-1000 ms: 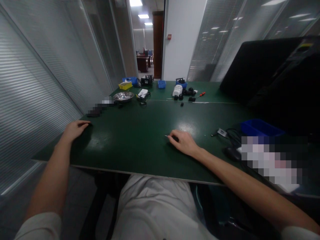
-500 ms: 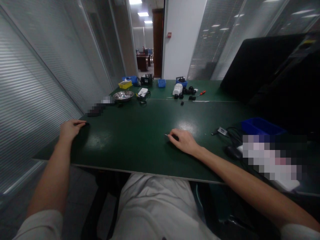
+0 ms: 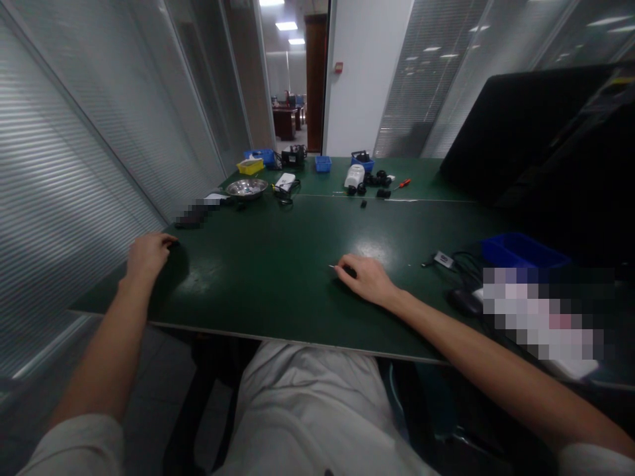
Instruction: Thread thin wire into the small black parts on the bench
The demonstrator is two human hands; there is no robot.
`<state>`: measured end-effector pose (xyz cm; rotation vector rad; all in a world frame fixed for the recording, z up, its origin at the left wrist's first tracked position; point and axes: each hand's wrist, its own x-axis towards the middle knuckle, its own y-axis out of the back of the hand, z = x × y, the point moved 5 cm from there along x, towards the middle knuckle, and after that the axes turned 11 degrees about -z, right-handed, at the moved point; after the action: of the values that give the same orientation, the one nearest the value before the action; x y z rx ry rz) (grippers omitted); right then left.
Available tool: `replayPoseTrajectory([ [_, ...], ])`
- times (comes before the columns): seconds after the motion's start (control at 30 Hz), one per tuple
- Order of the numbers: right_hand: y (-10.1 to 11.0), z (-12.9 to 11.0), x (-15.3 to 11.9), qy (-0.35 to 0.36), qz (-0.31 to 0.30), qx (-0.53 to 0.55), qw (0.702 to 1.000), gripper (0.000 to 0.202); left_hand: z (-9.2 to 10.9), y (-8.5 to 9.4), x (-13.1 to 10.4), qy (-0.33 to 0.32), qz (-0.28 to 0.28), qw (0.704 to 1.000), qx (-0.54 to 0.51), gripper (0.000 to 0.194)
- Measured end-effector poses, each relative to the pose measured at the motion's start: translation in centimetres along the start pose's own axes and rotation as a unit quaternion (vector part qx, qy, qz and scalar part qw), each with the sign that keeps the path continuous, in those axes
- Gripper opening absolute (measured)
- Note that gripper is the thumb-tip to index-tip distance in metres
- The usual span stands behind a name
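Note:
My left hand point(image 3: 147, 256) is at the left side of the green table point(image 3: 268, 277), its fingers bent together and pointing to the right. At its fingertips is a small dark thing, too small to name and partly hidden by the fingers. Near the table's middle my right hand point(image 3: 366, 277) rests on its side with the fingers curled in. A thin, pale, pointed tip point(image 3: 332, 266) sticks out to the left from between its thumb and forefinger. The rest of that thing is hidden inside the hand.
Along the back stand a metal bowl point(image 3: 247, 188), a yellow tray point(image 3: 251, 166), a small blue tray point(image 3: 323, 163) and a red screwdriver point(image 3: 405, 184). To the right lie a computer mouse point(image 3: 464, 301), cables and a blue bin point(image 3: 523, 251), below a large black monitor point(image 3: 526, 125).
My left hand has shifted slightly right and away from me, and its wrist has turned so the fingers curl more. My right hand has stayed in place with the pale tip.

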<state>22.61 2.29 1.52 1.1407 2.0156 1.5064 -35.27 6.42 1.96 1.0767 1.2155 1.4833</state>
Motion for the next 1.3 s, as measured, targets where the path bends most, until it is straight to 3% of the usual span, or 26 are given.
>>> replayPoseTrajectory([
  [0.2,-0.07,-0.07,0.05,-0.002,-0.005,0.0,1.0,0.026,0.44,-0.11,-0.58,0.027,0.017,0.996,0.084,0.04],
  [0.57,0.13,-0.25,0.04,-0.002,-0.011,0.007,1.0,0.026,0.23,-0.01,-0.57,0.036,0.033,0.995,0.082,0.037],
  [0.8,0.25,-0.23,-0.01,-0.004,-0.009,0.009,1.0,0.027,0.38,-0.07,-0.47,0.004,0.057,0.995,0.082,0.039],
  [1.13,0.09,-0.21,0.09,-0.004,-0.007,0.0,1.0,0.026,-0.26,-0.54,0.21,0.02,0.031,0.995,0.097,0.043],
  [1.3,0.01,-0.17,0.08,-0.004,-0.006,0.0,1.0,0.027,0.39,-0.47,-0.27,0.032,0.034,0.993,0.104,0.044],
])
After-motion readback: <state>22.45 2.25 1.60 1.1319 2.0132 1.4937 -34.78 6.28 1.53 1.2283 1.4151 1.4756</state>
